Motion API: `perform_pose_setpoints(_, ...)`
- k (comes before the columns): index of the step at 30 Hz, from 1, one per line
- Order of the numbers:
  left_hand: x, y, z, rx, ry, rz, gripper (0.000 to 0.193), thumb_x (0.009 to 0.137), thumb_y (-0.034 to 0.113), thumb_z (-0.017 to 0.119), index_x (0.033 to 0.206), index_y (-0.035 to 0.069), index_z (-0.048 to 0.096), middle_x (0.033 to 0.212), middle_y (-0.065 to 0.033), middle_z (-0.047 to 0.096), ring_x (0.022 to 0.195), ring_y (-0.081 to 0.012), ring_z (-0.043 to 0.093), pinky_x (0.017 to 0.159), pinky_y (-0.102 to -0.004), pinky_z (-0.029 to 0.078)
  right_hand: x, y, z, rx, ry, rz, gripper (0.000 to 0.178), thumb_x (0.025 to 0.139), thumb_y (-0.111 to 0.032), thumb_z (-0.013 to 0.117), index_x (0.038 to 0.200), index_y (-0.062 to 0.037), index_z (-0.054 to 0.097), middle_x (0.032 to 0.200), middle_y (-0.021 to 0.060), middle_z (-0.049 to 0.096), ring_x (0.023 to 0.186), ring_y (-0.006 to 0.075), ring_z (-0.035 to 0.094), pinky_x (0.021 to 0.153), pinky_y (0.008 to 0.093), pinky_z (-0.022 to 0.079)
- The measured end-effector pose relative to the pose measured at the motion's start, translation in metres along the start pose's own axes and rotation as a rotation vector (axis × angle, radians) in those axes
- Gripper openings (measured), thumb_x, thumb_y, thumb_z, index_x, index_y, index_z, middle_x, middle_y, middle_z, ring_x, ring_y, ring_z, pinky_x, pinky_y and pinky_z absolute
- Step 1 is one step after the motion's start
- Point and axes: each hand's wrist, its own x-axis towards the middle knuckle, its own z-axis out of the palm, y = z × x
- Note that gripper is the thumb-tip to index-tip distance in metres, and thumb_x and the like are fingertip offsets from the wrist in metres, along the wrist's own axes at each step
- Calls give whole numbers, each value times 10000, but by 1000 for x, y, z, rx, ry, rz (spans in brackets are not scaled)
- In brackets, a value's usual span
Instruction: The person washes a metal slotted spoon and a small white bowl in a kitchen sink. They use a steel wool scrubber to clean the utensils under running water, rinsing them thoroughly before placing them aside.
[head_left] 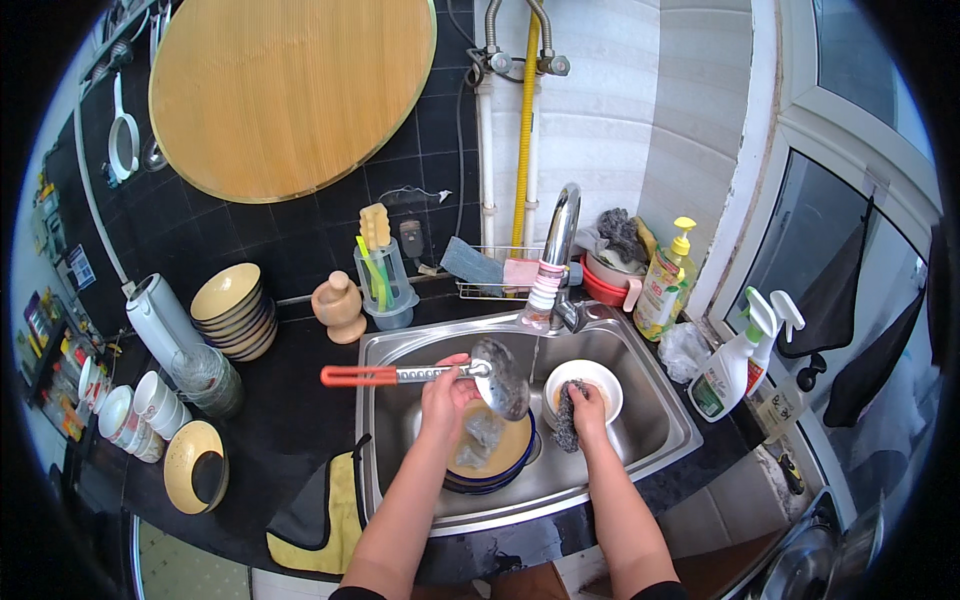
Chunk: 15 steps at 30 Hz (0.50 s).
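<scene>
Evidently both grips are loaded: the left hand [446, 398] wraps the metal shank of the ladle [412, 375], fingers closed round it near the head [506, 388], while the right hand [590, 408] pinches a grey scrubber [566, 430] between thumb and fingers. The ladle is in the air above the left half of the sink [640, 462], over a stack of blue-rimmed bowls [524, 452]; a clear, crumpled thing [483, 436] lies in the top one. Risks, as I judge them — a wet, soapy shank could turn in the hand, the head being the broad end, and drop the ladle on the stack; the handle [358, 376] could knock the sink's rim if the hand sinks. Hard scrubbing could also tip the white bowl [600, 371], which the right hand overlaps; whether scrubber and bowl touch, I cannot tell. Long axis of the ladle: left to right, near level, across the person's front. Red handle points left, its end out past the sink's left rim; head points right, toward the thin stream of water [535, 358] from the tap [565, 225] — hollow or back facing up, unclear.
</scene>
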Motion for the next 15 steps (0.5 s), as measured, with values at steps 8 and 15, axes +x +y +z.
perform_pose_setpoints(8, -5, 44, -21, 545, -60, -220, 330, 958, 328, 456, 967, 28, 594, 880, -78, 635, 736, -142, 607, 649, -280, 488, -7, -3, 2, 55, -44, 18, 432, 763, -94, 577, 1171, -4, 469, 1024, 97, 569, 921, 190, 551, 813, 302, 441)
perform_pose_setpoints(15, -19, 45, -16, 660, -183, -244, 347, 966, 334, 444, 799, 58, 571, 841, -68, 639, 762, -130, 564, 701, -273, 443, -7, -1, 4, -48, -16, -304, 405, 739, -27, 583, 1137, -26, 507, 1026, 91, 577, 948, 185, 550, 840, 292, 432)
